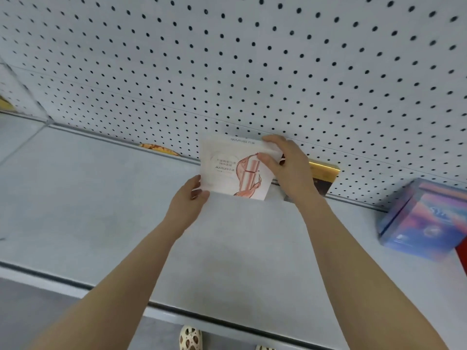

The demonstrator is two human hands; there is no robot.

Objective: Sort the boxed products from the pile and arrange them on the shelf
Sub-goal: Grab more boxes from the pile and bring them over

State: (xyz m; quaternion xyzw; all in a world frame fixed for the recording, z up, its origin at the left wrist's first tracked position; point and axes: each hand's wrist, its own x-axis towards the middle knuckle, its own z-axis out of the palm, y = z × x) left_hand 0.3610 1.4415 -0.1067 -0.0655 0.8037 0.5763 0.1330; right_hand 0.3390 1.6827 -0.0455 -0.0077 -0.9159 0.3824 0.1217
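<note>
At the far left the grey shelf (75, 198) meets the white pegboard (252, 59) that forms its back wall, and a small orange-and-yellow edge (159, 149) peeks up from the gap between them; what it belongs to cannot be told. Moving right, the left hand (190, 195) grips the lower left corner of the white box (235, 170), thumb curled over the front face and the other fingers hidden behind it. The box stands upright near the back of the shelf, close to the pegboard, its face printed with a pinkish-red bottle drawing and pale lettering. The right hand (285, 168) holds the box's upper right corner, fingers curled over the top edge and thumb pressed on the front. Just beside that hand, partly hidden by the wrist, a dark box with a gold top (324, 175) stands against the pegboard. Farther right, well apart from the white box, a blue and purple box (424, 218) sits on the shelf, blurred, with a red edge (462, 256) showing just beside its lower corner. Below the shelf's front lip, a pale perforated shoe (190, 338) shows on the floor.
</note>
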